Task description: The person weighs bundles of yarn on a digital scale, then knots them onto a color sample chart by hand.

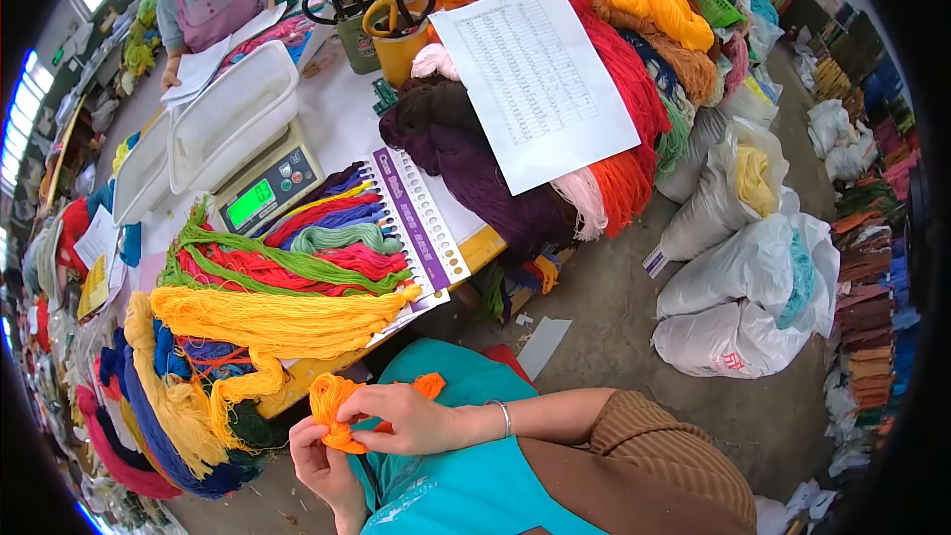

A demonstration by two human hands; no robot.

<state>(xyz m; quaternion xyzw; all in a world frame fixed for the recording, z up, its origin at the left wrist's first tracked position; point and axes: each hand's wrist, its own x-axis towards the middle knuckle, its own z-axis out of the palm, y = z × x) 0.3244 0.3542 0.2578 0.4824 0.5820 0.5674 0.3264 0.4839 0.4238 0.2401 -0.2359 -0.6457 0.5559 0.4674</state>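
Just off the table's near edge, a skein of bright orange thread [332,398] is bunched between my two hands. My left hand [325,466] pinches its lower left side with the fingertips. From the right, my right hand [408,418] comes in with a metal bangle on the wrist, its thumb and fingers closed on the same skein. A loose orange end [429,385] sticks out behind the right fingers. Closest on the table lies a thick yellow skein [282,322], beside green and red skeins [287,263] and a perforated purple-and-white card [421,223].
A digital scale [260,193] carries white plastic trays [233,119]. Scissors stand in a yellow cup [398,50]. A printed sheet [540,84] rests on heaped yarn. White bags [743,277] sit on the floor at right. Another person [213,0] handles papers across the table.
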